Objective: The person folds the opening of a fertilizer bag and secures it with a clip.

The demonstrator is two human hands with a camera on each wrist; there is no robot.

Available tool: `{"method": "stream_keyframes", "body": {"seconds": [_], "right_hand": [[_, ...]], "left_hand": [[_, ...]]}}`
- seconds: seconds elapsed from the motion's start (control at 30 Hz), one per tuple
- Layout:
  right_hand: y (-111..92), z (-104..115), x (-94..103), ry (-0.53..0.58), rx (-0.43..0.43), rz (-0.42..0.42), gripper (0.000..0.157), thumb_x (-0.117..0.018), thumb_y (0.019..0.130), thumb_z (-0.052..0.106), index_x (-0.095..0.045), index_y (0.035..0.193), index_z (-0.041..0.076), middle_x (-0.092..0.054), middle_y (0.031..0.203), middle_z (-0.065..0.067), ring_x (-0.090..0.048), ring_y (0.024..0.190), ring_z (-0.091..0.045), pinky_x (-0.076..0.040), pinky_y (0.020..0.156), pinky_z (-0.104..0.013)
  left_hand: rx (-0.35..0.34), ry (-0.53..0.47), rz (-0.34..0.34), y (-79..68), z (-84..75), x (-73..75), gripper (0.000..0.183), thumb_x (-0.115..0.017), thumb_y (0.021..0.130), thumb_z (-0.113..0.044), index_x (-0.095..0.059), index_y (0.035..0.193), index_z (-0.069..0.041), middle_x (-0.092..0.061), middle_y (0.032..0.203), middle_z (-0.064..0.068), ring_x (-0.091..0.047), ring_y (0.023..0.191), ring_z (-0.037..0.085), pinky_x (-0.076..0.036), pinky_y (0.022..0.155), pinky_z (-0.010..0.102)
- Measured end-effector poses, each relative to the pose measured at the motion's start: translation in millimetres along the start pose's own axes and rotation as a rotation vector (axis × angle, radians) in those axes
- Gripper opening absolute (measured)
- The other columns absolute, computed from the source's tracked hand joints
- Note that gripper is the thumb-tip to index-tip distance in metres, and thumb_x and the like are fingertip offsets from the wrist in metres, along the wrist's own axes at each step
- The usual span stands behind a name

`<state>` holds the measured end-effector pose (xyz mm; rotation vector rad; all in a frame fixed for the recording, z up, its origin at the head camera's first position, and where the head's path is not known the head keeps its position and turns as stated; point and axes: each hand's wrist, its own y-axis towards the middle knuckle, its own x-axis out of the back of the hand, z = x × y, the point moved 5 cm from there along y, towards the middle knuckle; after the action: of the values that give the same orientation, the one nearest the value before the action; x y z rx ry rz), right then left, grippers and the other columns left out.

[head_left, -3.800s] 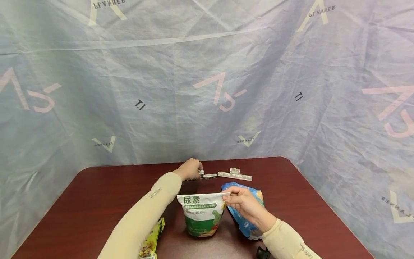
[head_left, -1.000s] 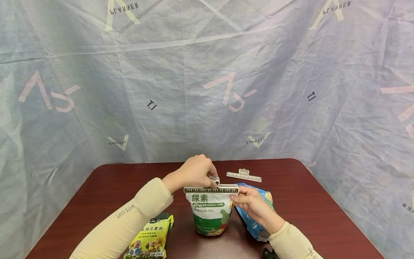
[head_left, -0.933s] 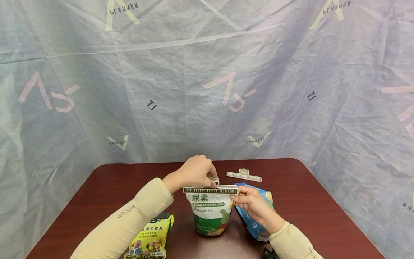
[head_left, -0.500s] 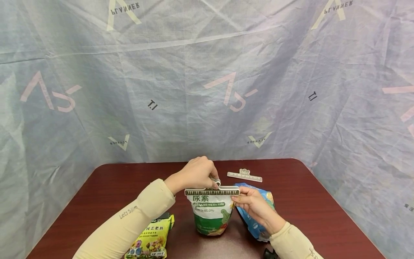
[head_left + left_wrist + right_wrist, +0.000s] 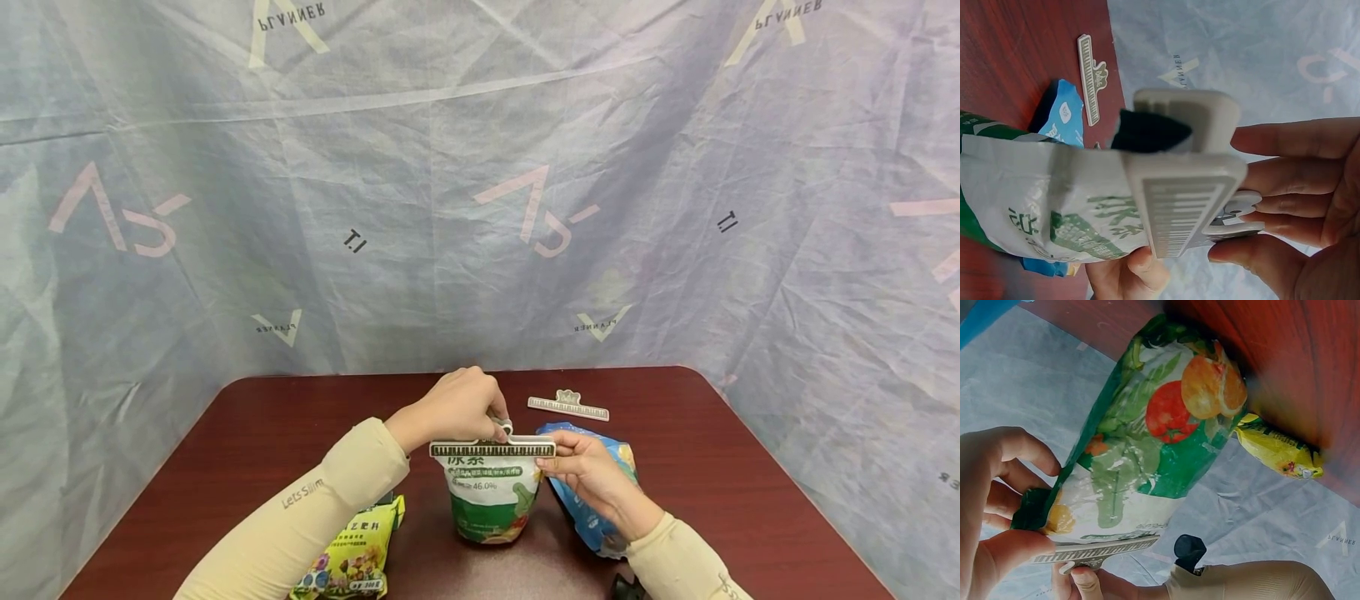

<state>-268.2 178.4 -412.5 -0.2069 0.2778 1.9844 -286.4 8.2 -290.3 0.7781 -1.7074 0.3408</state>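
Observation:
A white and green fertilizer bag [image 5: 491, 500] stands upright in the middle of the table. Across its top edge lies a long white sealing clip [image 5: 492, 449] with a piano-key pattern. My left hand [image 5: 459, 406] pinches the clip's handle from above. In the left wrist view, the two bars of the clip [image 5: 1182, 194] stand apart, with the bag's top between them. My right hand [image 5: 588, 475] pinches the bag's upper right corner. The right wrist view shows vegetables printed on the bag [image 5: 1147, 437], with the thumb and fingers at its corner.
Behind my right hand a blue bag [image 5: 577, 508] lies on the table [image 5: 712, 467]. A second white clip [image 5: 568, 406] lies near the back edge. A yellow fertilizer bag [image 5: 352, 550] is partly hidden by my left forearm. A black object [image 5: 626, 587] shows at the bottom edge.
My left hand has brought the clip from the back of the table to the bag's top. Over the last second it lowers slightly, covering more print. My right hand keeps the corner.

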Motion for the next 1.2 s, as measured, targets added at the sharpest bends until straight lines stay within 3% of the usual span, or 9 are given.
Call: {"method": "stream_keyframes", "body": {"seconds": [0.43, 0.67, 1.0, 1.2], "right_hand": [[1, 0, -0.5, -0.008, 0.008, 0.001, 0.032, -0.062, 0.089, -0.012, -0.074, 0.098, 0.017, -0.073, 0.099, 0.001, -0.067, 0.09, -0.01, -0.054, 0.078, -0.023], [0, -4, 1.3, -0.022, 0.017, -0.027, 0.029, -0.065, 0.09, -0.008, -0.074, 0.102, 0.016, -0.073, 0.102, 0.0, -0.067, 0.094, -0.011, -0.054, 0.08, -0.024], [-2, -3, -1.1, -0.048, 0.06, 0.007, 0.034, -0.065, 0.088, -0.01, -0.074, 0.104, 0.019, -0.073, 0.103, 0.001, -0.067, 0.093, -0.011, -0.054, 0.081, -0.026], [-2, -2, -3.3, -0.011, 0.097, 0.044, 0.031, -0.062, 0.092, -0.007, -0.075, 0.107, 0.017, -0.073, 0.103, 0.001, -0.067, 0.096, -0.01, -0.053, 0.082, -0.025]], "left_hand": [[0.041, -0.066, 0.02, -0.8, 5.0, -6.5, 0.008, -0.085, 0.079, -0.019, -0.082, 0.085, -0.014, -0.074, 0.077, -0.003, -0.065, 0.064, 0.005, -0.051, 0.057, 0.024], [0.055, -0.064, 0.021, -1.6, 7.8, -11.3, 0.007, -0.084, 0.079, -0.017, -0.082, 0.085, -0.013, -0.075, 0.078, -0.003, -0.064, 0.065, 0.006, -0.051, 0.057, 0.024], [0.041, 0.0, 0.04, 1.4, 5.7, -11.4, 0.009, -0.085, 0.079, -0.02, -0.083, 0.085, -0.014, -0.075, 0.081, -0.004, -0.064, 0.067, 0.005, -0.051, 0.061, 0.024], [0.059, -0.011, 0.057, 1.3, 8.1, -11.2, 0.011, -0.085, 0.079, -0.022, -0.082, 0.087, -0.014, -0.075, 0.081, -0.005, -0.065, 0.071, 0.006, -0.052, 0.064, 0.026]]}}
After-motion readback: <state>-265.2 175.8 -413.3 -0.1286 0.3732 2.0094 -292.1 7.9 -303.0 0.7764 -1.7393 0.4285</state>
